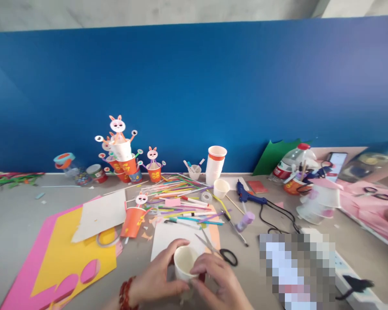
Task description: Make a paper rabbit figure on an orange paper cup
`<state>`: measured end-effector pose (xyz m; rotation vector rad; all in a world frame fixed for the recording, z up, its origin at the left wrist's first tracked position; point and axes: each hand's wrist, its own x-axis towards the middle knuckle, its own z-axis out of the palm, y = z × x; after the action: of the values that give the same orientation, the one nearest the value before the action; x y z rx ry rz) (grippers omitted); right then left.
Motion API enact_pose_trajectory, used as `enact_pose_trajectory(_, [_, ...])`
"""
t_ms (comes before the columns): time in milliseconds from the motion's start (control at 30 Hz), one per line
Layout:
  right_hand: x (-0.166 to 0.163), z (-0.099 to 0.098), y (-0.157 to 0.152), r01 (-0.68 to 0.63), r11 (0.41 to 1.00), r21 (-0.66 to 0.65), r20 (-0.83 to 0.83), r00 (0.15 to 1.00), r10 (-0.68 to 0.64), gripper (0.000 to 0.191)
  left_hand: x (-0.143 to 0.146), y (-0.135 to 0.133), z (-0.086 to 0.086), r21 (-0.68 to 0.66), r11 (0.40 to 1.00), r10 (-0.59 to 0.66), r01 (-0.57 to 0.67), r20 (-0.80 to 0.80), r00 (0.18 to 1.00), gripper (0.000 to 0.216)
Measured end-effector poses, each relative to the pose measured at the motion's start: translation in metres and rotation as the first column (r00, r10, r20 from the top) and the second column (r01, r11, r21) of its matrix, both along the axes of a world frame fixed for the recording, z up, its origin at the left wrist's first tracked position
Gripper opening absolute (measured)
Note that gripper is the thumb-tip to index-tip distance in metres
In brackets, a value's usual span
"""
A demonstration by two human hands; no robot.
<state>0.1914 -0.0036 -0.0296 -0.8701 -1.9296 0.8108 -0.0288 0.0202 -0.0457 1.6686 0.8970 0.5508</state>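
A broad blue panel (pixel 181 94) is set across the far side, and in front of it a grey table (pixel 19 224) is covered with craft materials. On the left, a yellow sheet (pixel 64 241) is laid over pink paper; near the middle, a white sheet (pixel 163 241) is partly hidden by the hands.

At the near edge, a white paper cup (pixel 178 272) is held between both hands, mouth up and slightly tilted; whether its base is rested on anything cannot be told. Its left side is wrapped by the left hand (pixel 155 273), with the fingers curled around the far wall and the thumb pressed low on the near side. The fingers of the right hand (pixel 220 275) are drawn together against the right rim; whether something small is also pinched there cannot be told.

For good control, the cup is probably best steadied by the left hand alone, with only light pressure applied, since thin paper walls are easily dented. Any pressing at the rim would be better backed from inside by a fingertip. The scissors (pixel 216 250), lying open just beyond the right hand, would be more safely closed and pushed aside.
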Motion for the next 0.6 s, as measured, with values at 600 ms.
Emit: enact_pose_trajectory(600, [0.029,-0.027,0.013,0.338,0.934,-0.113,0.204,0.928,-0.311,0.018,-0.019,-0.056,0.083,0.298,0.953,-0.143,0.045,0.315,0.938,0.044])
